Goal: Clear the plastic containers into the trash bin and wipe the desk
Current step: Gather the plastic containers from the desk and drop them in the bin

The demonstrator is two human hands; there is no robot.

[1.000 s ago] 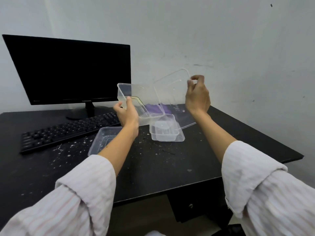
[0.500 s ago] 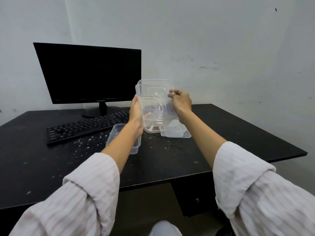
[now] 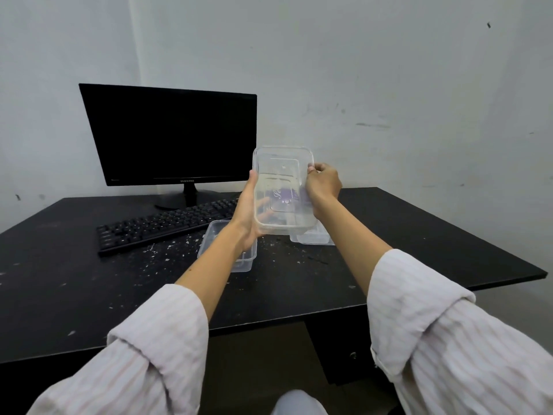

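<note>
Rolled-up white pinstriped shirt sleeves [image 3: 443, 339]

Clear rectangular plastic containers: three — one held between both hands' fingers [image 3: 282, 190], one below the left fingers [image 3: 230, 250], one below the right fingers [image 3: 314, 236]. Black flat monitor [image 3: 170, 136]: one. Black keyboard [image 3: 161, 226]: one.
</note>
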